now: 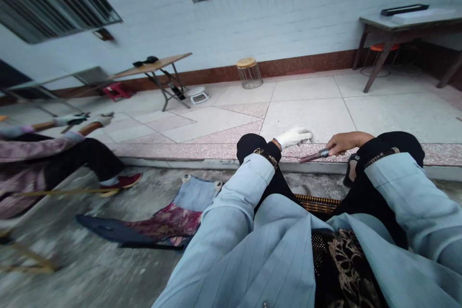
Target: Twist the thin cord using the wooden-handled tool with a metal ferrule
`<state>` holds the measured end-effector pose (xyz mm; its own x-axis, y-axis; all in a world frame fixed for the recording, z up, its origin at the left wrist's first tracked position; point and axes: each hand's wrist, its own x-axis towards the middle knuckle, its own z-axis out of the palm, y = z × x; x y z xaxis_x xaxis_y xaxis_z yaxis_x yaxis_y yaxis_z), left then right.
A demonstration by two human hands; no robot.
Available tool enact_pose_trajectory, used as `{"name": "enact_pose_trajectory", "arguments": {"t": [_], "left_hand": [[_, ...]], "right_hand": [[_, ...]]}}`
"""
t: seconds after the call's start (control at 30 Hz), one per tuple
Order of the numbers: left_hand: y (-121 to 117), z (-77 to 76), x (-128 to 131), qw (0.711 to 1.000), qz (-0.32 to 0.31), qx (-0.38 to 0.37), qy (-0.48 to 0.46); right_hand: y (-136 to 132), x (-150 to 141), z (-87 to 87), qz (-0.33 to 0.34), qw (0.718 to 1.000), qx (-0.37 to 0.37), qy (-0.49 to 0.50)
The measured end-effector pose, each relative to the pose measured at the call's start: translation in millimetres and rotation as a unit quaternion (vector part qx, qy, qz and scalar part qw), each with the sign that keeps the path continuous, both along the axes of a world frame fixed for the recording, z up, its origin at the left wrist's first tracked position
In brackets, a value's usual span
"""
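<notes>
My left hand [294,138], in a white knitted glove, is held out over the edge of the tiled step, beyond my left knee. Its fingers are stretched out to the right, and nothing shows in them. My bare right hand [342,143] is closed round a short tool [314,156] with a reddish-brown shaft and a grey metal-looking collar. The tool points left, its far end just below the gloved fingers. Between my legs, a yellow-and-black woven piece [319,203] is partly visible.
A denim and floral cloth piece [169,221] lies on the concrete at left. Another person with gloved hands [103,119] sits further left. On the raised tiled floor [306,110] stand a wooden-topped stool [249,70], a folding table [155,66], a white low stool [198,95] and a desk [415,23].
</notes>
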<state>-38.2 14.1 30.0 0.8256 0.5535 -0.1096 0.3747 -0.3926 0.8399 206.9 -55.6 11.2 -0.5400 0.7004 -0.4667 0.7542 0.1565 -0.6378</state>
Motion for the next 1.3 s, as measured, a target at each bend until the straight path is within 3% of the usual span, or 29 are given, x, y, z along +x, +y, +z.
{"name": "enact_pose_trajectory", "arguments": {"t": [0.1,0.2,0.27,0.37,0.43,0.5,0.57,0.63,0.73,0.83,0.93,1.03,1.13,1.2,1.3], "left_hand": [[0,-1.3,3,1.0,-0.001,0.007,-0.002],[-1,-5.2,0,1.0,-0.009,-0.011,0.004],[0,-8.6,-4,1.0,-0.014,-0.023,0.009],[4,-14.8,-8,0.999,-0.022,-0.031,0.016],[9,-18.8,-8,0.998,-0.044,-0.039,0.012],[13,-21.8,-8,0.996,-0.068,-0.049,0.009],[16,-23.2,-8,0.995,-0.075,-0.058,0.014],[16,-23.1,-8,0.995,-0.066,-0.064,0.022],[14,-20.7,-11,0.996,-0.05,-0.064,0.02],[10,-14.8,-14,0.998,-0.027,-0.056,0.021],[5,-6.9,-14,0.999,-0.001,-0.036,0.014],[4,-2.1,-7,1.0,0.008,-0.017,-0.009],[8,-3.9,1,0.999,0.016,-0.008,-0.026],[10,-7.9,3,0.999,0.022,-0.005,-0.031],[10,-14.1,3,1.0,0.013,-0.014,-0.022]], "right_hand": [[-6,-2,16.1,0.008,0.995,0.0,0.096],[-10,-4,31.3,-0.096,0.976,0.066,0.184],[-9,-5,35.3,-0.224,0.938,0.122,0.233],[-1,-2,31.3,-0.396,0.852,0.18,0.293],[5,2,25.4,-0.461,0.807,0.197,0.311],[11,8,19.8,-0.494,0.792,0.208,0.291],[14,12,15.6,-0.501,0.811,0.222,0.206],[14,14,12.5,-0.478,0.84,0.25,0.061],[12,12,7.3,-0.387,0.861,0.295,-0.147],[11,8,-0.6,-0.272,0.89,0.279,-0.237],[9,4,-8.4,-0.154,0.94,0.227,-0.203],[5,-1,-8.5,-0.062,0.988,0.111,-0.085],[-4,-6,4.8,-0.013,0.999,0.014,0.047],[-10,-7,18.2,-0.027,0.991,0.016,0.126],[-15,-5,33.8,-0.146,0.957,0.094,0.231]]}}
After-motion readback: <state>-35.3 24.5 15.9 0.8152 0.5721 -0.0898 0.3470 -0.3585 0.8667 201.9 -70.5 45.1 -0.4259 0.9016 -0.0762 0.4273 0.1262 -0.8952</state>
